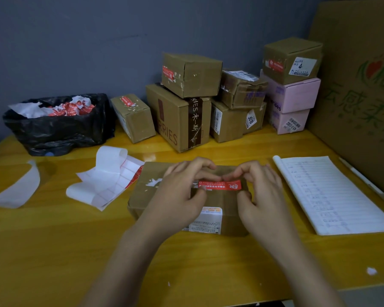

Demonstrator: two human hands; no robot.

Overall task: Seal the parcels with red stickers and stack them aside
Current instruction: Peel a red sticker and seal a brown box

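I note a brown parcel (pixel 142 197) at the middle of the yellow table (pixel 53 251). Left hand (pixel 180 191) and right hand (pixel 263 193), fingers bent, hold a red sticker (pixel 220 185) flat across its top, fingertips at the upper edge, thumbs at the lower. Stacked parcels (pixel 191 74) stand behind; a notebook (pixel 333 196) lies right.

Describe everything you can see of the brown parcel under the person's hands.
The parcel is a flat, worn brown cardboard box lying on the yellow table. A red sticker with white print runs across its top; the left hand and right hand pinch it with bent fingers. A torn white patch marks the top's left part, and a white shipping label sits at the near edge.
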